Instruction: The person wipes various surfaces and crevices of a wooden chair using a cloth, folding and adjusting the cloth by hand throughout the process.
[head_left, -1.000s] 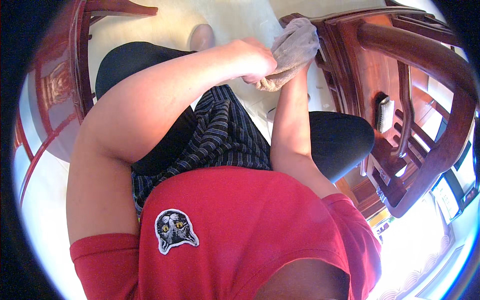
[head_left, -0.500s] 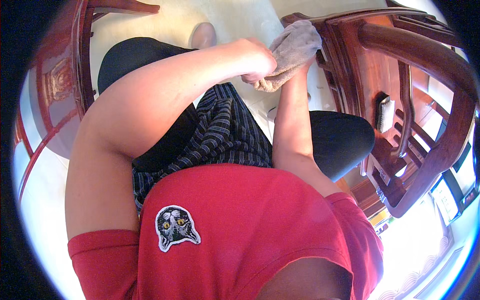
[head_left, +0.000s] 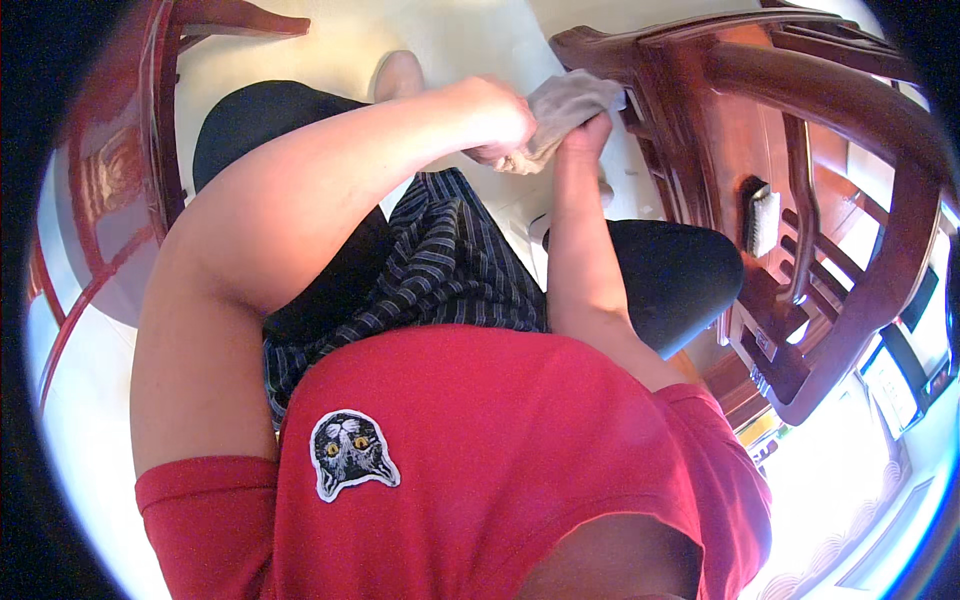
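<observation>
Grey cloth [head_left: 565, 105] bunched between both hands; left hand [head_left: 500, 120] fingers curled over its lower edge, right hand [head_left: 585, 135] gripping from beneath, beside wooden chair [head_left: 690, 120].

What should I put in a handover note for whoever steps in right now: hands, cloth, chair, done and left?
Left hand: closed on the grey cloth.
Right hand: gripping the same cloth from below.
Cloth: bunched between both hands, right at the dark red wooden chair; contact with the wood cannot be told.
Brush: lying on the chair seat, untouched.
Done: cloth in hand at the chair.
Left: how much wood has been wiped cannot be judged.
</observation>
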